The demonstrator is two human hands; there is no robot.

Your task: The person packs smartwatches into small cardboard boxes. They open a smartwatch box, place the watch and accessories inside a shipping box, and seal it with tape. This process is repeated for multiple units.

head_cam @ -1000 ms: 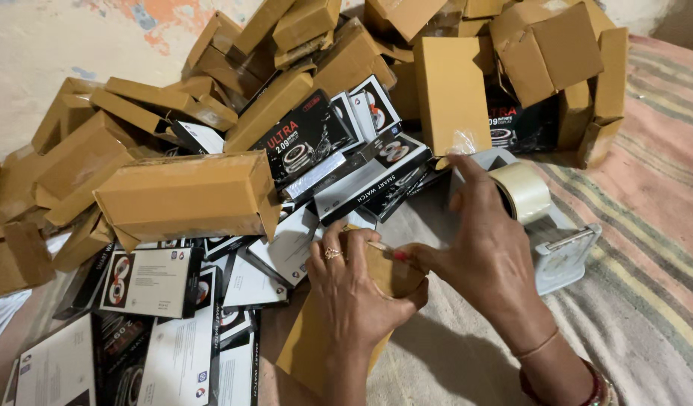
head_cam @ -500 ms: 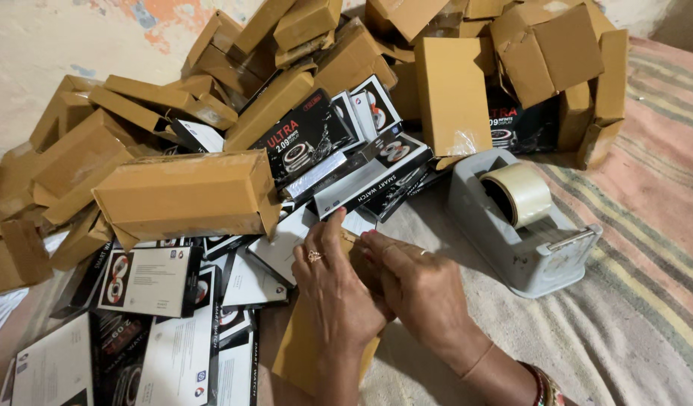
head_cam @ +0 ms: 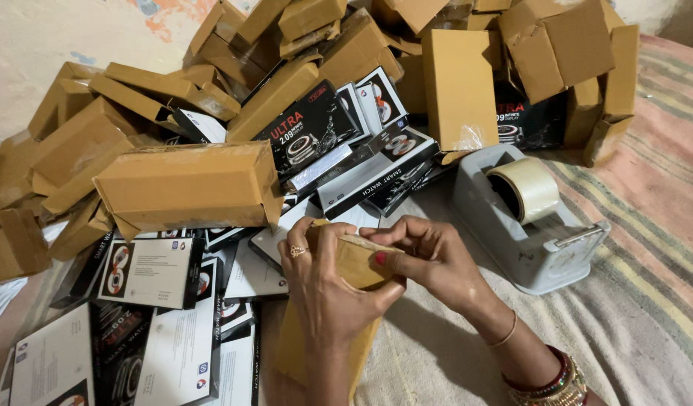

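Note:
A long brown cardboard box [head_cam: 354, 265] stands on end low in the middle, and both my hands are on its top end. My left hand [head_cam: 328, 289] wraps over the top from the left, a ring on one finger. My right hand [head_cam: 429, 259] presses the box's top flap from the right, fingers curled on the edge. The box's lower part [head_cam: 298, 353] shows beneath my left wrist. To the right, a grey tape dispenser [head_cam: 534, 252] holding a roll of clear tape [head_cam: 528, 188] rests on the striped cloth.
A big heap of brown cardboard boxes [head_cam: 185, 188] fills the back and left. Black and white printed product boxes [head_cam: 361, 165] lie among them and flat at the lower left [head_cam: 155, 274]. Striped cloth [head_cam: 647, 301] covers the right side.
My right hand has come back from the tape roll to the top of the brown box. Both hands now press together on the box's end.

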